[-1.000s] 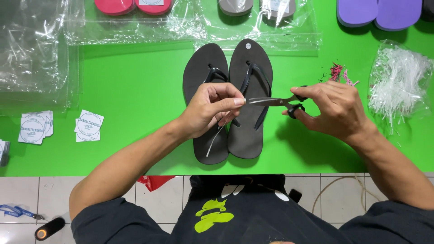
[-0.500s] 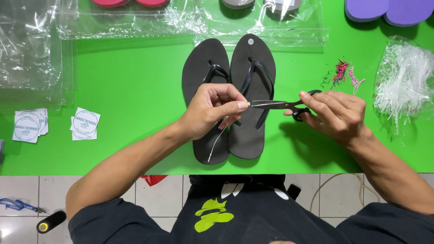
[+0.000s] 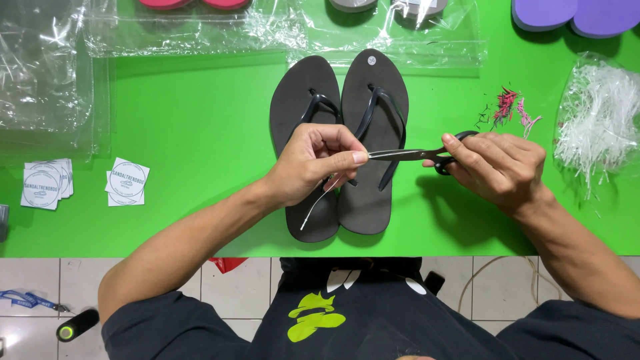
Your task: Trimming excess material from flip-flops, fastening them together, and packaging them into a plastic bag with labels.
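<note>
Pair of black flip-flops (image 3: pixel 347 133) lying side by side, soles down, on green table (image 3: pixel 187 127). Left hand (image 3: pixel 313 163) above the left sandal, thumb and forefinger pinching a thin white plastic tie (image 3: pixel 315 208) that hangs down over the sole. Right hand (image 3: pixel 500 167) grips black-handled scissors (image 3: pixel 417 155), blades pointing left, tips touching the left fingertips (blades look nearly closed). Clear plastic bags (image 3: pixel 47 80) left and along the top edge. Round-print white labels (image 3: pixel 127 181) at left. Heap of white plastic ties (image 3: pixel 597 113) at right, small pink and red scraps (image 3: pixel 510 107) near it. Purple sandals (image 3: pixel 573 15) top right.
</note>
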